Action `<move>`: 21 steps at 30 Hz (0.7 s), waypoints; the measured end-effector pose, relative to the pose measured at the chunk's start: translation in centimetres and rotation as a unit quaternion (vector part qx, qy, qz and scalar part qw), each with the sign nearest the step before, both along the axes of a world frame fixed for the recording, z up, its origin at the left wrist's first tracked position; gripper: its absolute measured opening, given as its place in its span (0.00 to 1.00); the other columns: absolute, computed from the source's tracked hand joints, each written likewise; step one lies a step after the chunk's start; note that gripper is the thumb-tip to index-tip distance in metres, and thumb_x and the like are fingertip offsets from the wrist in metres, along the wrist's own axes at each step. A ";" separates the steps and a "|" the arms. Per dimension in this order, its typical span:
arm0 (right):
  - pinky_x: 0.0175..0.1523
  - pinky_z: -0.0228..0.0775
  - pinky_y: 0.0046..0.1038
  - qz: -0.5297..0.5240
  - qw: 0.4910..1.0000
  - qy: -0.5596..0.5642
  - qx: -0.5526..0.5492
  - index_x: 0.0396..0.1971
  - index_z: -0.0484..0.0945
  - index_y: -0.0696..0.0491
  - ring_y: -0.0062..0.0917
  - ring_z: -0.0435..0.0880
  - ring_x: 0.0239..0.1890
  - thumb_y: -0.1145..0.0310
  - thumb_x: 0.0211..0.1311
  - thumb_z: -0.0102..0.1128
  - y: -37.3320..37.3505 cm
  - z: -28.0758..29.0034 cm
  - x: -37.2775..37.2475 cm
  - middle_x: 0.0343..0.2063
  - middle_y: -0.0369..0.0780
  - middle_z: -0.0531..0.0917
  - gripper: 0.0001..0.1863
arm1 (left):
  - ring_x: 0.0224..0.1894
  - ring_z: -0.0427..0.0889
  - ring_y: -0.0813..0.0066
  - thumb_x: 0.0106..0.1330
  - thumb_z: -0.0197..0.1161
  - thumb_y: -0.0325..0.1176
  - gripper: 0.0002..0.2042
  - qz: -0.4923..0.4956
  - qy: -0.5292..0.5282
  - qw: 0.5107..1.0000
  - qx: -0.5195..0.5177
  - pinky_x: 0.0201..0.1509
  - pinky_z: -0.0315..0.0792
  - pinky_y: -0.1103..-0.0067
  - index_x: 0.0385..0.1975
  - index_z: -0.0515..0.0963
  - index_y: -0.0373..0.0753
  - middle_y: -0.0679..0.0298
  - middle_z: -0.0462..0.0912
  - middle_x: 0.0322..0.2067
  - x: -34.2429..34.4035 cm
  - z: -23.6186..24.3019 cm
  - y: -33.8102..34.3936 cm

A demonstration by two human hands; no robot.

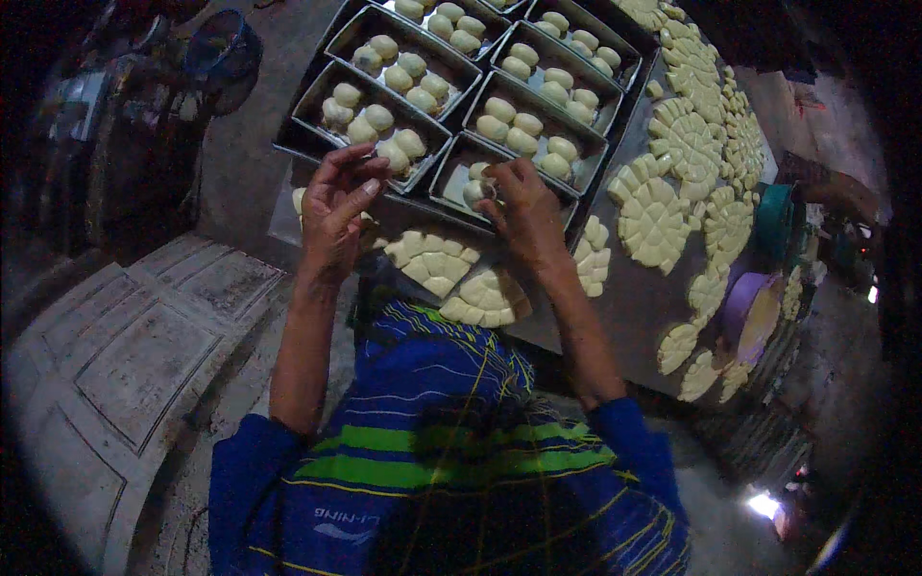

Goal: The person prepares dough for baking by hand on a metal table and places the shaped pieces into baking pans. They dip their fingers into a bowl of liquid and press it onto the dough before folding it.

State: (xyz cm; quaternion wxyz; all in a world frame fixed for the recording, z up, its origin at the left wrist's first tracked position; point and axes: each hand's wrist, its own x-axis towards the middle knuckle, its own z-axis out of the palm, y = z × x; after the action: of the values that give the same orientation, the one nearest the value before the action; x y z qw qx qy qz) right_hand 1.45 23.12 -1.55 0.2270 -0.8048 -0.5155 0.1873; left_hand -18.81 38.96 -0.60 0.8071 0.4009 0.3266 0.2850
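Note:
My right hand (528, 209) reaches into the nearest right-hand baking tin (448, 197), its fingers curled around pale dough balls (475, 194) at the tin's left part. The fingers partly cover those balls. My left hand (336, 206) hovers at the near edge of the neighbouring left tin (312, 125), palm turned inward, fingers bent and apart, with nothing visible in it. Pairs of round dough balls (377, 117) sit in that left tin. Just in front of me lie flat rounds of dough cut into pieces (432, 261), with another cut slab (487, 296) beside them.
More rectangular tins with dough balls (413, 65) stand in two rows farther off. Many cut dough rounds (663, 226) cover the table's right side, near a purple round container (747, 307) and a green one (773, 216). A panelled wooden board (144, 336) lies at left.

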 end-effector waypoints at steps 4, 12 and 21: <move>0.38 0.79 0.39 0.074 0.989 -0.094 -0.083 0.49 0.76 0.44 0.39 0.84 0.37 0.65 0.53 0.67 1.0 1.0 0.5 0.44 0.42 0.77 0.21 | 0.52 0.78 0.71 0.62 0.62 0.20 0.20 0.013 0.011 0.999 -0.037 0.62 0.70 0.74 0.54 0.72 0.35 0.58 0.80 0.47 -0.3 -0.2 -0.2; 0.35 0.79 0.40 0.192 0.952 -0.150 -0.188 0.54 0.74 0.42 0.39 0.85 0.31 0.69 0.53 0.62 2.3 1.3 0.8 0.45 0.48 0.75 0.25 | 0.50 0.79 0.71 0.63 0.61 0.23 0.18 0.015 0.041 0.999 -0.030 0.56 0.74 0.75 0.53 0.72 0.36 0.59 0.79 0.47 -0.3 0.0 -0.2; 0.34 0.79 0.40 0.177 0.966 -0.129 -0.137 0.50 0.76 0.45 0.42 0.84 0.27 0.70 0.53 0.59 1.8 -0.2 1.0 0.43 0.51 0.73 0.21 | 0.51 0.78 0.71 0.65 0.58 0.21 0.16 0.055 0.033 0.997 -0.053 0.61 0.72 0.73 0.53 0.72 0.35 0.60 0.78 0.46 -1.8 -1.0 -0.1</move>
State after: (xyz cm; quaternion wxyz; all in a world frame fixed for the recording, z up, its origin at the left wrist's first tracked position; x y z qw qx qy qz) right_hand 2.43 24.89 -1.70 0.0093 -0.7413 -0.6444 0.1876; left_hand -20.59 38.82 -1.56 0.7989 0.3479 0.3895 0.2982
